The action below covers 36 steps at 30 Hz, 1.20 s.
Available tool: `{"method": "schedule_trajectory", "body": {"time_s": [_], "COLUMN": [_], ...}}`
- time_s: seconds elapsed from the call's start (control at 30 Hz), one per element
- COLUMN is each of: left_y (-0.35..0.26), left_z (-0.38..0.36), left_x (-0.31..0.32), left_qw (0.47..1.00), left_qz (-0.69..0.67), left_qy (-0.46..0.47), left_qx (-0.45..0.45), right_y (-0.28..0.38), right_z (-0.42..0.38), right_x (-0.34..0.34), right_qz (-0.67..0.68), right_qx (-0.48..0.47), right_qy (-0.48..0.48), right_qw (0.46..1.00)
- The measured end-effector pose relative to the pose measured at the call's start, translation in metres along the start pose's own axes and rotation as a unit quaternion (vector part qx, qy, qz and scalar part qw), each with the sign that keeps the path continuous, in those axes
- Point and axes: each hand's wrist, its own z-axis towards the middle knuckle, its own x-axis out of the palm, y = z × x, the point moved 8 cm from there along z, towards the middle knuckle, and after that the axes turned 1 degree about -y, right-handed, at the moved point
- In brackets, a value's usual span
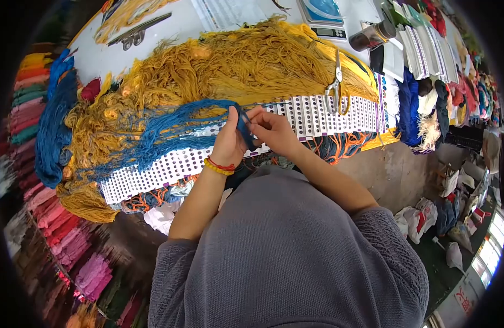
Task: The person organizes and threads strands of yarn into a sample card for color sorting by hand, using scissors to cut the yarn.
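Blue yarn (170, 128) stretches leftward from my hands over a heap of mustard yarn (230, 63). My left hand (228, 141), with red and yellow bands at the wrist, is closed around the blue yarn's right end. Close beside it, my right hand (272, 130) has its fingers pinched on the blue strands. Beneath both hands lies a long white strip of cards with rows of dark holes (312, 117). Scissors (337, 87) rest on the yarn and cards to the right of my hands.
A digital scale (328, 24) and a dark jar (372, 36) stand at the back. A metal clamp bar (140, 31) lies at the back left. Dark blue skeins (58, 128) hang at the left edge. Colored yarn bundles (63, 213) line the far left; bags (418, 218) sit on the floor at right.
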Motion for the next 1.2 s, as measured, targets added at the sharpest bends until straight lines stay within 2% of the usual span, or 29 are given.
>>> {"method": "schedule_trajectory", "body": {"time_s": [0.1, 0.17, 0.23, 0.43, 0.63, 0.7, 0.8, 0.9, 0.97, 1.03, 1.13, 1.2], "left_y": [-0.001, -0.004, -0.005, -0.001, 0.001, -0.002, -0.001, 0.001, 0.002, 0.005, 0.008, 0.010], "left_z": [-0.006, -0.007, -0.011, -0.010, -0.007, -0.005, -0.007, -0.008, -0.008, -0.006, -0.003, -0.003], "left_x": [-0.007, -0.010, -0.010, -0.019, -0.013, -0.013, -0.009, -0.007, -0.007, -0.008, -0.008, -0.007], "left_qw": [0.999, 0.999, 0.998, 0.998, 0.997, 0.989, 0.986, 0.994, 0.996, 0.997, 0.992, 0.996], "left_qz": [-0.048, 0.043, 0.044, 0.029, 0.049, 0.107, 0.126, 0.056, 0.048, 0.041, 0.090, 0.055], "left_qy": [-0.009, -0.007, -0.032, -0.051, -0.055, -0.066, -0.074, -0.071, -0.065, -0.059, -0.061, -0.063], "left_qx": [-0.006, 0.027, 0.030, 0.020, 0.028, 0.077, 0.083, 0.053, 0.046, 0.040, 0.057, 0.043], "right_y": [-0.001, 0.001, 0.008, 0.005, 0.008, 0.010, 0.009, 0.006, 0.008, 0.015, 0.016, 0.015], "right_z": [-0.001, -0.004, -0.007, -0.010, -0.014, -0.016, -0.016, -0.015, -0.016, -0.019, -0.019, -0.019], "right_x": [0.006, 0.010, 0.010, 0.008, 0.002, 0.001, -0.003, -0.007, -0.007, -0.007, -0.009, -0.011], "right_qz": [0.024, 0.030, 0.015, -0.029, -0.008, -0.028, -0.059, -0.063, -0.056, -0.103, -0.128, -0.114], "right_qx": [0.000, -0.005, -0.040, -0.053, -0.053, -0.043, -0.038, -0.048, -0.055, -0.069, -0.069, -0.077], "right_qy": [-0.001, -0.008, -0.035, -0.025, -0.049, -0.062, -0.084, -0.097, -0.101, -0.114, -0.140, -0.143], "right_qw": [1.000, 0.999, 0.998, 0.998, 0.997, 0.997, 0.994, 0.992, 0.992, 0.986, 0.979, 0.980]}}
